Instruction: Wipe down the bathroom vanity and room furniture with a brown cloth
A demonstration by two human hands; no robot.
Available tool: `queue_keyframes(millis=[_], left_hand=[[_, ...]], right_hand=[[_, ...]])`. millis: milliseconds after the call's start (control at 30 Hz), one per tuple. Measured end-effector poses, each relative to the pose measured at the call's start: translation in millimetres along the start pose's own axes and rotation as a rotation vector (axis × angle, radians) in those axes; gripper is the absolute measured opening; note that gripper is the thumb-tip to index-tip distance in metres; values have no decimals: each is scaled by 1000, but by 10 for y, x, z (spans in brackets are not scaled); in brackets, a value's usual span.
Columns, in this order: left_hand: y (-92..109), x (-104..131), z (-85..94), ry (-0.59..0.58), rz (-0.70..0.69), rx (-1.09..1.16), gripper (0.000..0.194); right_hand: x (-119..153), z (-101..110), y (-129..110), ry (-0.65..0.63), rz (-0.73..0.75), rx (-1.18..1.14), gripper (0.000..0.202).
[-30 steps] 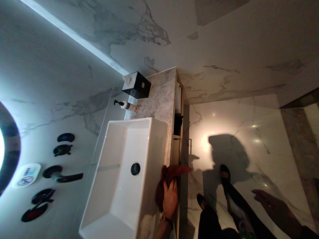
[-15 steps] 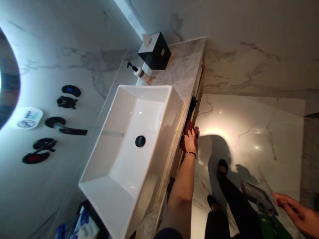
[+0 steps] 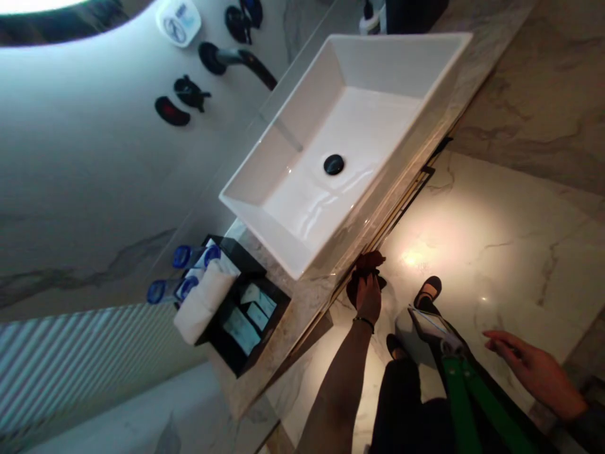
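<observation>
My left hand (image 3: 369, 298) holds a dark red cloth (image 3: 371, 261) against the front edge of the marble counter (image 3: 314, 296), below the white sink's near corner. A dark bracelet is on that wrist. My right hand (image 3: 532, 364) hangs over the floor at the lower right, fingers partly extended and apart, with nothing in it. A white rectangular sink (image 3: 302, 208) with a black drain plug (image 3: 333, 164) stands on the counter. Along the counter's front runs a dark towel bar (image 3: 416, 189).
Black trays with toiletry packets (image 3: 243, 328) and a rolled white towel (image 3: 205, 302) stand at the counter's left end. A black faucet (image 3: 246, 62) and handles are on the wall. A green lanyard (image 3: 457, 391) hangs before my legs.
The view has turned and shifted toward the counter's left end. My left hand has slid with the cloth along the front edge, away from the tissue box end. My right hand remains apart.
</observation>
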State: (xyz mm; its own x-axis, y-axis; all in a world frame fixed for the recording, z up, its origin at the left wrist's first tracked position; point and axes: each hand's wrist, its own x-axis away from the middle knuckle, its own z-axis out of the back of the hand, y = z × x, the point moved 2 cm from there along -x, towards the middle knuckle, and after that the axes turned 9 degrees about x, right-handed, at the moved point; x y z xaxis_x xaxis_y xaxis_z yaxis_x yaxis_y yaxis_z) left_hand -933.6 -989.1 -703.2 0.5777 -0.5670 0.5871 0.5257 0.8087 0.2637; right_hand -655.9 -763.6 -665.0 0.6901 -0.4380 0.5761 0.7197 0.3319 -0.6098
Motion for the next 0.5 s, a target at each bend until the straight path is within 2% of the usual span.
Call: queue_keyframes(millis=[100, 167, 267, 367, 433, 500], left_hand=[[-211, 778, -384, -71, 40, 128, 65], [-415, 1445, -686, -42, 186, 414, 66], [-754, 2408, -1030, 87, 481, 942, 56], [-1093, 3115, -1109, 260, 689, 1197, 56], [-1300, 3443, -1068, 373, 776, 1301, 57], [-1464, 3695, -1018, 422, 850, 1358, 54]], right_hand=[[292, -288, -22, -70, -14, 4, 50], [434, -473, -145, -115, 20, 29, 49], [451, -719, -546, -188, 139, 55, 48], [188, -958, -1064, -259, 335, 96, 43], [-105, -1151, -1387, -274, 520, 195, 40], [-444, -1379, -1668, -266, 633, 242, 39]])
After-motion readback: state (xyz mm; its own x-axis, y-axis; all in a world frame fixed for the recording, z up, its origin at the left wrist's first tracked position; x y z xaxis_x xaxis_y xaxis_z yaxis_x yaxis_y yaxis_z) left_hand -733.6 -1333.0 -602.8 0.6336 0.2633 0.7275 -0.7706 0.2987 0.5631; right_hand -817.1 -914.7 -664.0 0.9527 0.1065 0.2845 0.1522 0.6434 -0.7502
